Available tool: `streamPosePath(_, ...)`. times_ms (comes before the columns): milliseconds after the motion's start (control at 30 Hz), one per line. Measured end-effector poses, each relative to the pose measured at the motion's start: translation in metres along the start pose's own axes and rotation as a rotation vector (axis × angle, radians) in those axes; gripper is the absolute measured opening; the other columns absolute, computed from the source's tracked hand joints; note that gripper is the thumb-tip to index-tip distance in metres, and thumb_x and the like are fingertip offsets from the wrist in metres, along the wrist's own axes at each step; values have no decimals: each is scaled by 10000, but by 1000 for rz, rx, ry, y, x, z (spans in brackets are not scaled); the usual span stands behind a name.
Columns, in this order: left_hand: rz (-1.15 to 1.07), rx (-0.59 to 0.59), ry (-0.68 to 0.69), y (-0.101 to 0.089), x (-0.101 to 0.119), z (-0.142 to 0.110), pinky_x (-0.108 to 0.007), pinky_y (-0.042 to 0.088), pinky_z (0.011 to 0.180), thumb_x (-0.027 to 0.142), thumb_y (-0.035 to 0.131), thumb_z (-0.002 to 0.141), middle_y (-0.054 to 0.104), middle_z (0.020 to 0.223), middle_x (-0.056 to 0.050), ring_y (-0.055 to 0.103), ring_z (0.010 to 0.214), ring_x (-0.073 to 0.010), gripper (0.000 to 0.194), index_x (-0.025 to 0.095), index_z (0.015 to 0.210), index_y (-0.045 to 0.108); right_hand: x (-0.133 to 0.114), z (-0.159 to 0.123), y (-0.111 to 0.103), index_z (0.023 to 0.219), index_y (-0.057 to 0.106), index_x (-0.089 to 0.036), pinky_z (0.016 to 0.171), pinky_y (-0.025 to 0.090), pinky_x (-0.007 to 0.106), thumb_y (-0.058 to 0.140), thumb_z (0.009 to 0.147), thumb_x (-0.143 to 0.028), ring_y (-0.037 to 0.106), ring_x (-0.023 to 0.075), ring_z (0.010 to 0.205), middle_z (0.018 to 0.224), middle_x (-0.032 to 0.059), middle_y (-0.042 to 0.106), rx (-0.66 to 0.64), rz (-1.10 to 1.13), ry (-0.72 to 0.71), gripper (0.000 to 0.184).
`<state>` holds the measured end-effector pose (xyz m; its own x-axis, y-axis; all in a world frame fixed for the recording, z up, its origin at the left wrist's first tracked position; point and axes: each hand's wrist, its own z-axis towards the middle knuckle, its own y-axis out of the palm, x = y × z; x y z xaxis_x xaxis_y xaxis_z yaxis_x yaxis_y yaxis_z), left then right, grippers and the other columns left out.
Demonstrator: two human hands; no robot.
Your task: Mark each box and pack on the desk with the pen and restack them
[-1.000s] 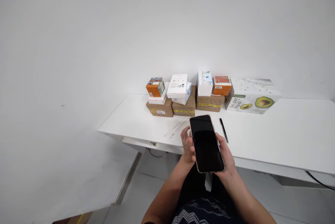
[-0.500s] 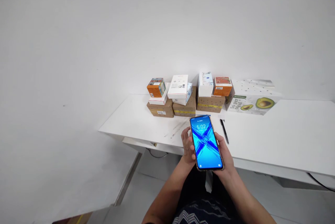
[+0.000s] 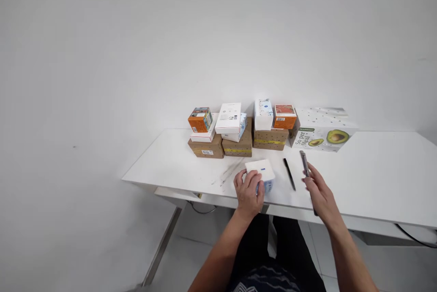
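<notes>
My left hand [image 3: 250, 192] is closed over the near left corner of a small white and blue box [image 3: 264, 167]. The box rests near the table's front edge, its white top facing up. My right hand [image 3: 320, 195] grips a phone [image 3: 305, 163], turned edge-on so that its screen does not show. The phone is held up to the right of a black pen [image 3: 289, 173], which lies on the table between my two hands.
Brown cartons [image 3: 206, 146] stand along the wall, stacked with white boxes [image 3: 228, 118] and orange boxes [image 3: 284, 122]. A large avocado-print box [image 3: 319, 137] stands to their right. Dark smudges mark the white table [image 3: 385, 169]. A black cable [image 3: 414, 238] hangs at the right.
My left hand has left the phone and now holds the white and blue box, which the phone mostly hid before. My right hand has moved right with the phone, turning it on edge.
</notes>
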<state>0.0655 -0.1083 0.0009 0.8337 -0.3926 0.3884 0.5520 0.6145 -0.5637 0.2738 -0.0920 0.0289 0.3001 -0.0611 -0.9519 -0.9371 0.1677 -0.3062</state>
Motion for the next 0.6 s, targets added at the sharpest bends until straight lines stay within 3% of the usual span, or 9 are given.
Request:
streamPosePath(67,-4,13,7,0,-1,0,-469,389,962,171,531,827,650,1062,-67,489,1086,-269,206,211,1010,617,23,14,-12,1355,450,-249,909,421,470,450,829,-509,520,309,1080,1135,117,585,86,-418,-107,586)
streamPosePath(133,2,18,8,0,-2,0,-466,391,954,174,536,825,653,1059,-64,485,1082,-271,205,211,1009,619,44,25,-20,1350,458,-232,851,430,519,421,845,-496,515,352,1066,1184,158,549,149,-751,-106,571)
streamPosePath(233,14,9,10,0,-2,-1,-468,387,949,181,543,823,653,1065,-65,484,1079,-278,209,211,1014,622,70,34,-27,1343,463,-219,811,433,541,383,871,-478,521,375,1051,1233,182,516,169,-1036,-88,544)
streamPosePath(433,20,-5,4,-1,-1,-2,-459,381,968,190,534,833,651,1075,-61,476,1090,-267,202,206,1014,623,102,40,-37,1303,504,-215,863,417,553,372,858,-509,474,391,1138,1254,174,527,135,-1089,-59,549)
streamPosePath(533,17,-2,-8,-1,-1,-2,-450,380,979,190,519,843,653,1071,-58,480,1091,-256,193,202,1003,627,104,43,-38,1264,540,-220,903,392,587,399,830,-556,402,421,1218,1322,177,484,161,-1036,-55,567)
streamPosePath(600,8,-2,-2,0,-2,-2,-446,382,985,189,506,850,652,1070,-62,490,1089,-249,196,196,1004,628,96,43,-33,1231,564,-194,935,378,590,452,807,-558,395,424,1232,1330,193,475,149,-933,-129,570)
